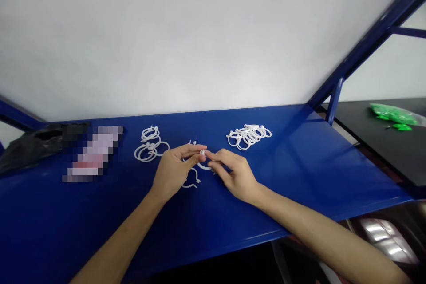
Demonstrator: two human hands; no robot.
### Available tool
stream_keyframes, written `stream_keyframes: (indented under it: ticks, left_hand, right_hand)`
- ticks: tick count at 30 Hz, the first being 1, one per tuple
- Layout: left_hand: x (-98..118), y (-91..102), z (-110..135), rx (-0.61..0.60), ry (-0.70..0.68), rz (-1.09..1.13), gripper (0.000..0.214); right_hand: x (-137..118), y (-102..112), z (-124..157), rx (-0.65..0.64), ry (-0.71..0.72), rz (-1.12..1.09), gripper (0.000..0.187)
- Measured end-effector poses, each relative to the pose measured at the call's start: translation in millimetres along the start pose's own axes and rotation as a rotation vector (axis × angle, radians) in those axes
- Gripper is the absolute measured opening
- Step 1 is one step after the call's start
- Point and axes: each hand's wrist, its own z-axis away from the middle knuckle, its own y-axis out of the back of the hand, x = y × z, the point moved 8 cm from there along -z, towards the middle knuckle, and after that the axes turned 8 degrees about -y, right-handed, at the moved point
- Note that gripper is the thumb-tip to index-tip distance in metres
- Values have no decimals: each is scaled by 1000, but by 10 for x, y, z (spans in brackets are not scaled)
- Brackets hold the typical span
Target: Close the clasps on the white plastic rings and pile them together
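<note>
Near the middle of the blue table, my left hand (173, 170) pinches a small white part of a plastic curtain ring (203, 165) between thumb and fingers. My right hand (235, 173) is closed at the same ring from the right, its fingertips against the white part. The ring's curve shows below and between the hands; the rest is hidden. Under my left hand lies an open white ring (196, 175), partly covered. To the left is a small group of white rings (146, 152), and a larger pile of white rings (250, 136) lies to the right.
On the left of the blue table (299, 164) lie a black plastic bag (29, 147) and a blurred-out flat pack (96, 153). A blue metal frame post (361, 40) rises at the right. Beyond it, a black table (372, 142) carries a clear bag of green items (396, 114).
</note>
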Motion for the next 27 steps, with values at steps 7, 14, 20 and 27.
stream_keyframes:
  ticks: [7, 14, 20, 27]
  left_hand:
    - [170, -9, 67, -5, -110, -213, 19]
    - [282, -36, 83, -7, -255, -346, 25]
    - [268, 133, -46, 12, -403, -662, 41]
    - [-84, 330, -166, -54, -304, -1039, 32]
  right_hand:
    - [-103, 14, 86, -15, 65, 49, 28]
    - [-75, -7, 58, -26, 104, 170, 30]
    - [258, 450, -220, 235, -135, 545, 27]
    - [645, 1095, -309, 450, -349, 764, 13]
